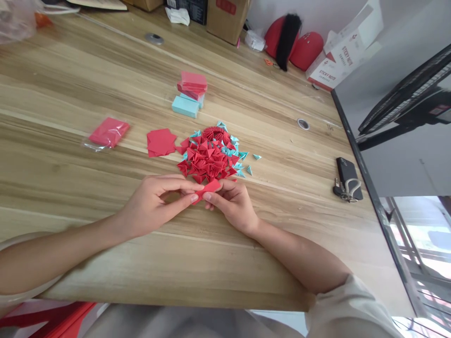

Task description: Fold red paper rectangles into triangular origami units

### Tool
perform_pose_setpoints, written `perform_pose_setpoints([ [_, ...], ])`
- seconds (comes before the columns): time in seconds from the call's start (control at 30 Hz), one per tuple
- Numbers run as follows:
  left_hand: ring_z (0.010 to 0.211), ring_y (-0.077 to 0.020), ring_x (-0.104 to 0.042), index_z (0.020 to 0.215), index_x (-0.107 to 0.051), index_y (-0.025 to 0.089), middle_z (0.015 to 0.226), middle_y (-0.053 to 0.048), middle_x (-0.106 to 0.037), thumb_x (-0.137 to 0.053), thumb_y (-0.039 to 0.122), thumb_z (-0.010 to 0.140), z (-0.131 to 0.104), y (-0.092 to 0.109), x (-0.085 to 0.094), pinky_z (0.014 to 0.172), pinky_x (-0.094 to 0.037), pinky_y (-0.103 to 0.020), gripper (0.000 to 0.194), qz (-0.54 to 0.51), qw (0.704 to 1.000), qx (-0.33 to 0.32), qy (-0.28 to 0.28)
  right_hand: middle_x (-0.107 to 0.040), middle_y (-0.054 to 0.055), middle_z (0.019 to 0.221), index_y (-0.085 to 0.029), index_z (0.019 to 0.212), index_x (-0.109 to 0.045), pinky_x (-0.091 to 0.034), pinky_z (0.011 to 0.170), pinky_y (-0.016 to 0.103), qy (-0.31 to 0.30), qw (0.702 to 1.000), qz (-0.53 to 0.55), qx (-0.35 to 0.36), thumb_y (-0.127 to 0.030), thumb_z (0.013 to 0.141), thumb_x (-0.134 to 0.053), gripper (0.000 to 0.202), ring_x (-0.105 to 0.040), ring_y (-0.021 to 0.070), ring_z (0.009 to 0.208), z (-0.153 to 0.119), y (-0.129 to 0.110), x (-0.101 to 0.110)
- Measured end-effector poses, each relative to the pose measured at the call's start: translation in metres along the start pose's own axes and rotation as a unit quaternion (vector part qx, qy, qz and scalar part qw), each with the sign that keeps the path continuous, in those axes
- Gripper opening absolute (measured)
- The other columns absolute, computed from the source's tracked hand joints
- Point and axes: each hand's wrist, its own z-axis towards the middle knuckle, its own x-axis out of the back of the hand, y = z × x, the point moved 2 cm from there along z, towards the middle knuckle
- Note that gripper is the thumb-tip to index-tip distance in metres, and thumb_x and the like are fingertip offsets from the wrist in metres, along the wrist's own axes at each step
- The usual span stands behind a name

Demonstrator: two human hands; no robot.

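A folded strip of red paper (210, 187) is pinched between both hands near the middle of the view. My left hand (160, 202) grips its left end with thumb and fingers, and my right hand (234, 204) has its right end. Just beyond the fingers lies a heap of small folded red triangles (209, 159), with light blue folded pieces (230, 149) along its right and far edges. A ring of joined red pieces (215, 134) rests at the heap's far side. Flat red paper squares (161, 142) lie to the left of the heap.
On the wooden table (88, 188), a bagged red pack (109, 133) lies left and stacked red and blue paper packs (185, 106) farther back. Keys (347, 190) sit on a black case (347, 169) at right. Boxes (225, 21) line the back; a fan (408, 94) stands right.
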Motion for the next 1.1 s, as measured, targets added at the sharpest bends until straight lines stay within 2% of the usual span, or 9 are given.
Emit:
perform_pose_setpoints([
  [0.27,0.069,-0.0108,-0.066,0.091,-0.077,0.015,0.079,-0.003,-0.075,-0.062,0.013,0.085,-0.002,0.002,-0.001,0.064,-0.051,-0.017,0.016,0.025,0.999,-0.023,-0.014,-0.067,0.000,0.065,-0.020,0.072,-0.073,-0.050,0.059,0.027,-0.042,0.999,-0.012,0.025,-0.044,0.065,-0.085,0.027,-0.057,0.0118,0.060,-0.003,-0.002,-0.005],
  [0.4,0.070,-0.0118,-0.067,0.090,-0.077,0.015,0.082,-0.004,-0.077,-0.063,0.016,0.085,-0.002,0.003,0.000,0.065,-0.051,-0.018,0.015,0.035,0.999,-0.017,-0.011,-0.069,0.002,0.074,-0.021,0.076,-0.074,-0.051,0.066,0.030,-0.053,0.997,-0.046,0.020,-0.047,0.070,-0.080,0.028,-0.060,0.0143,0.066,-0.004,0.003,-0.005],
  [0.53,0.071,-0.0127,-0.068,0.088,-0.076,0.017,0.081,-0.003,-0.077,-0.062,0.018,0.086,-0.003,0.001,-0.001,0.067,-0.052,-0.019,0.014,0.034,0.999,-0.028,-0.021,-0.067,0.002,0.073,-0.020,0.078,-0.072,-0.046,0.062,0.029,-0.056,0.994,-0.085,0.032,-0.048,0.072,-0.078,0.030,-0.057,0.0139,0.065,-0.005,0.008,-0.004],
  [0.73,0.075,-0.0145,-0.070,0.107,-0.065,0.020,0.080,0.001,-0.072,-0.061,0.022,0.085,-0.005,-0.005,-0.004,0.071,-0.055,-0.020,0.023,-0.030,0.999,0.034,-0.011,-0.061,0.001,0.068,-0.019,0.073,-0.064,-0.044,0.059,0.027,-0.037,0.996,-0.078,0.024,-0.050,0.076,-0.074,0.033,-0.053,0.0122,0.063,-0.005,0.004,-0.004],
  [0.9,0.074,-0.0166,-0.069,0.110,-0.056,0.018,0.079,0.000,-0.068,-0.065,0.024,0.078,-0.001,-0.007,-0.004,0.069,-0.057,-0.022,0.033,-0.060,0.996,0.062,0.011,-0.062,0.001,0.069,-0.019,0.073,-0.059,-0.044,0.056,0.025,-0.015,0.998,-0.056,0.035,-0.046,0.081,-0.070,0.030,-0.056,0.0120,0.063,-0.005,-0.001,-0.003],
  [1.1,0.073,-0.0159,-0.070,0.107,-0.059,0.020,0.082,0.000,-0.071,-0.068,0.025,0.076,0.001,-0.008,-0.001,0.066,-0.056,-0.021,0.032,-0.045,0.997,0.068,-0.001,-0.058,0.000,0.067,-0.019,0.074,-0.058,-0.040,0.054,0.025,-0.050,0.993,-0.097,0.047,-0.033,0.084,-0.066,0.019,-0.051,0.0108,0.059,-0.007,0.001,-0.002],
])
